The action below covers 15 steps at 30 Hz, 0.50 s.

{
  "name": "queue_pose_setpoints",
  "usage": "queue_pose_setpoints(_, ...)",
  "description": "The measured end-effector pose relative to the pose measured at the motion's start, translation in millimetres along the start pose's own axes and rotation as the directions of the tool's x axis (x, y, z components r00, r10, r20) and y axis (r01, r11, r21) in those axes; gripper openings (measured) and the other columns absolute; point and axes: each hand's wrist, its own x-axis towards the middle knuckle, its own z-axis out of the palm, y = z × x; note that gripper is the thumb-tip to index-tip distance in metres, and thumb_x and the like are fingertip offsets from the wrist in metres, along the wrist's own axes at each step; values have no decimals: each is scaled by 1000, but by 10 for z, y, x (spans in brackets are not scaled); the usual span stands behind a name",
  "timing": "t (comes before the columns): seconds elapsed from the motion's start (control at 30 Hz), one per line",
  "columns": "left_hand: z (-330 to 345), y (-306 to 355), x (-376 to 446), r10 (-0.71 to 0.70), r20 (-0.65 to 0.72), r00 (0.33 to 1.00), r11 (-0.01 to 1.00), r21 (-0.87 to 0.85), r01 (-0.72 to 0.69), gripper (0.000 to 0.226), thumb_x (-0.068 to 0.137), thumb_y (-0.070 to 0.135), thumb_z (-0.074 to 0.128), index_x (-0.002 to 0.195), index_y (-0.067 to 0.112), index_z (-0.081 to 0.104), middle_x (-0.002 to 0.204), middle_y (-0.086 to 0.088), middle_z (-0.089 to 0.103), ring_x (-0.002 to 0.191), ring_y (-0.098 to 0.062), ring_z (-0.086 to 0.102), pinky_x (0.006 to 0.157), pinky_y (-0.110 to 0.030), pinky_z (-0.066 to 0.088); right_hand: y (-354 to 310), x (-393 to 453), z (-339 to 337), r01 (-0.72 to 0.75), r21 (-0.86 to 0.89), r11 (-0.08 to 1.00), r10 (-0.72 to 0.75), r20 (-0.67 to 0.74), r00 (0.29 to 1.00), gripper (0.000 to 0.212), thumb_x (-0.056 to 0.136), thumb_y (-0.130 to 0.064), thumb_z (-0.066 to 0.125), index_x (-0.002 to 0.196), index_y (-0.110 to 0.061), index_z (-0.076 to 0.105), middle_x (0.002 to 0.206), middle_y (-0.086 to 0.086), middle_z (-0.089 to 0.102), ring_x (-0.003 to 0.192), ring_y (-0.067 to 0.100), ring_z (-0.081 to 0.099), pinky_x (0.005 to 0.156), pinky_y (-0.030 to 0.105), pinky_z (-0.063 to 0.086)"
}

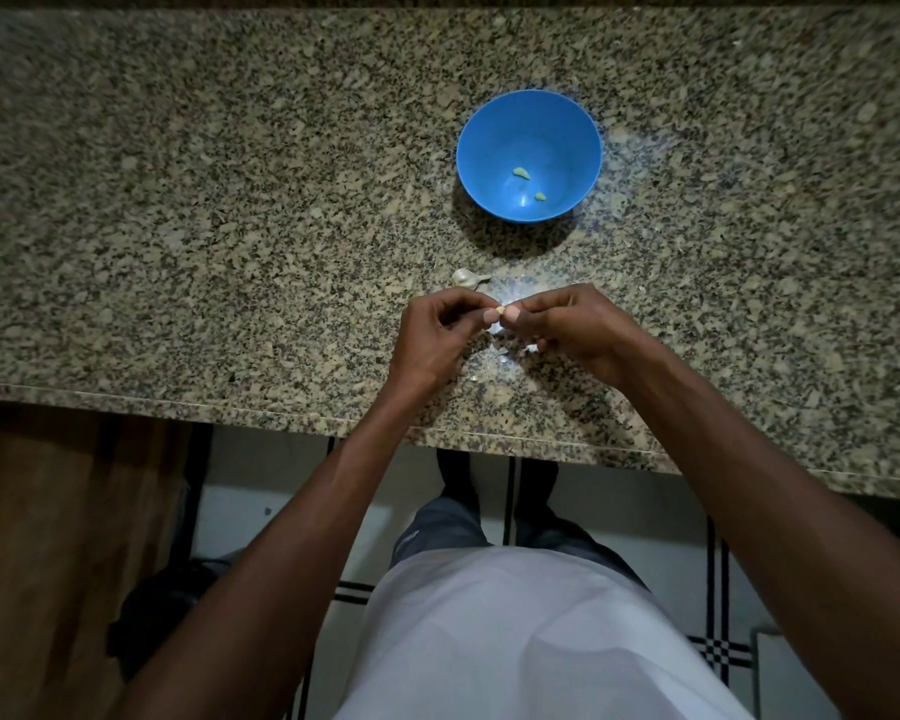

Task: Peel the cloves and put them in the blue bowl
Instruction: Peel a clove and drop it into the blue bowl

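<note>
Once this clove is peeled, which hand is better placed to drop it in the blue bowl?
Probably the right hand. Both hands pinch the small pale garlic clove, but the round blue plastic bowl sits ahead and slightly to the right, on that hand's side. The left hand would have to cross over.

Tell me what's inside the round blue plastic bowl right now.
Two small pale peeled cloves lie on the floor of the round blue plastic bowl; its near inner wall is hidden by the rim.

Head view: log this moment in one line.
hands: left, right pinch clove | bowl: two cloves | step: peeling
</note>
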Motion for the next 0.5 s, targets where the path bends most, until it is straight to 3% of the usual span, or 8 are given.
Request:
queue_pose_setpoints(0.13, -11, 22, 25, 40, 26, 999, 999, -11, -39, 10, 90, 7, 77, 99, 9, 79, 95, 0, 78, 94, -15, 74, 88, -32, 61, -63, 51, -65, -215, 163, 963, 191, 154, 970, 28, 91, -15, 77, 114, -1, 77, 92, 1, 77, 80, 10, 65, 64, 22, 46)
queue_pose_setpoints(0.3, -11, -6, 46, 32, 87, 996, 999, -33, -29, 12, 90, 6, 76, 102, 4, 78, 99, -3, 78, 98, -17, 74, 87, -31, 60, -41, 52, -159, -285, 157, 946, 244, 238, 940, 17, 98, -17, 69, 110, -8, 76, 94, -1, 77, 81, 7, 67, 62, 17, 46)
queue_pose_setpoints(0.4, -7, -23, 47, -7, 33, 999, 1000, -19, 8, 12, 93, 7, 73, 104, 5, 78, 100, -2, 78, 97, -13, 73, 83, -25, 59, 10, -8, -223, -96, 139, 986, 94, 18, 995, 17, 94, -12, 74, 109, -5, 75, 98, 10, 79, 87, 18, 74, 63, 22, 54)
queue_pose_setpoints(0.5, -24, -52, 36, -56, -67, 996, 998, 40, 58, 18, 97, 4, 67, 110, 10, 78, 108, 1, 77, 97, -8, 74, 85, -28, 62, 61, -34, -327, 139, -39, 990, -144, -262, 954, 15, 91, -9, 78, 106, -8, 77, 92, 7, 80, 79, 14, 77, 63, 20, 56)
